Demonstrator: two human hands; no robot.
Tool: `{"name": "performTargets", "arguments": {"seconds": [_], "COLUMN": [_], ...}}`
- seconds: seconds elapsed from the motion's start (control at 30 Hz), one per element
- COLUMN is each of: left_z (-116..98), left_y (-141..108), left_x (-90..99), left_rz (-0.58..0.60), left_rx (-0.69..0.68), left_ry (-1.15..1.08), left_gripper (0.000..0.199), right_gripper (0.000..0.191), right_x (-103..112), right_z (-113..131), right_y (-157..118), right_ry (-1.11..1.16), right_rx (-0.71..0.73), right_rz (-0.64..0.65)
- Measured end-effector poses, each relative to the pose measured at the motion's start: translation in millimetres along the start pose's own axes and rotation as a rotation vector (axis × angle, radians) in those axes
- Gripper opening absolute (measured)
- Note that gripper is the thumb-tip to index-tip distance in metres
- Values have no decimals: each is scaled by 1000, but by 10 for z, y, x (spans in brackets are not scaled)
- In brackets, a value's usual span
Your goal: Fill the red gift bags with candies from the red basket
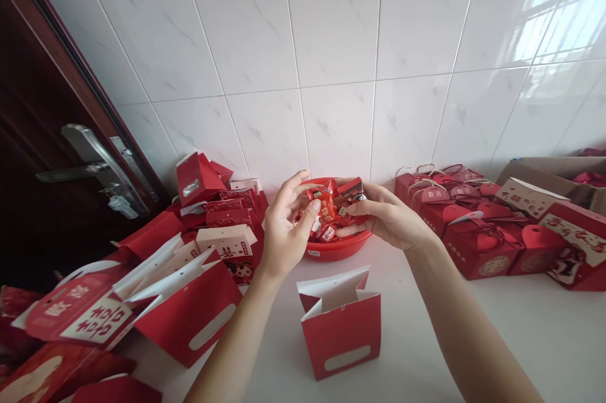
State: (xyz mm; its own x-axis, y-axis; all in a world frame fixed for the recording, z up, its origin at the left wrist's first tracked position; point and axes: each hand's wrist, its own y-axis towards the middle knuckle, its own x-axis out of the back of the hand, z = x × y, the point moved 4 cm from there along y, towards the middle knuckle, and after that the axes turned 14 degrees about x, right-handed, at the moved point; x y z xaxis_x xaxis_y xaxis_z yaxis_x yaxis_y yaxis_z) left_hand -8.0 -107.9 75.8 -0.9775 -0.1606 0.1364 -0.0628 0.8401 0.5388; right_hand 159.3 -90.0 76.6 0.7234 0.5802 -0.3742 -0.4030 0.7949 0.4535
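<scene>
A red plastic basin (337,252) stands against the wall with several wrapped candies in it. Above it, my left hand (285,226) has its thumb pressed on a shiny red candy packet (326,202). My right hand (391,216) pinches a small red-and-black wrapped candy (351,191) between thumb and fingers. Both hands are close together, and some of their fingertips are hidden behind the wrappers. Nearer to me, between my forearms, a red paper gift bag (341,335) stands upright with its white-lined top open.
Red gift bags (189,308) and boxes crowd the left side, near a dark door with a metal handle (78,169). Closed red gift boxes (487,251) with cord handles line the right. A cardboard carton (540,170) sits behind them, along the tiled wall (338,131).
</scene>
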Motion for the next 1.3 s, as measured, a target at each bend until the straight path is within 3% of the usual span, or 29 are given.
{"name": "performTargets", "arguments": {"seconds": [0.2,0.4,0.57,0.73,0.83,0.97,1.13,1.3], "left_z": [-123,-452,-611,-544,-477,-485,-563,-596], "left_y": [-65,-284,-352,-347,-320,-316,-372,-439], "left_x": [32,86,268,231,159,184,258,167], "left_rz": [-11,11,166,425,421,409,439,481], "left_rx": [-54,-206,-87,26,65,71,96,9], "left_ry": [61,242,363,469,495,463,383,584], "left_gripper": [45,44,46,6,7,12,16,7], "right_gripper": [40,37,24,15,12,23,21,20], "right_x": [-26,-287,-386,-399,-357,-303,-244,-248], "right_z": [71,235,336,267,215,219,271,243], "right_y": [-32,-194,-309,-285,-239,-229,-222,-224], "right_ry": [-50,-252,-516,-545,-515,-422,-449,-474], "right_rx": [11,132,122,71,33,-41,30,4], "right_rz": [22,152,210,268,251,357,405,422]}}
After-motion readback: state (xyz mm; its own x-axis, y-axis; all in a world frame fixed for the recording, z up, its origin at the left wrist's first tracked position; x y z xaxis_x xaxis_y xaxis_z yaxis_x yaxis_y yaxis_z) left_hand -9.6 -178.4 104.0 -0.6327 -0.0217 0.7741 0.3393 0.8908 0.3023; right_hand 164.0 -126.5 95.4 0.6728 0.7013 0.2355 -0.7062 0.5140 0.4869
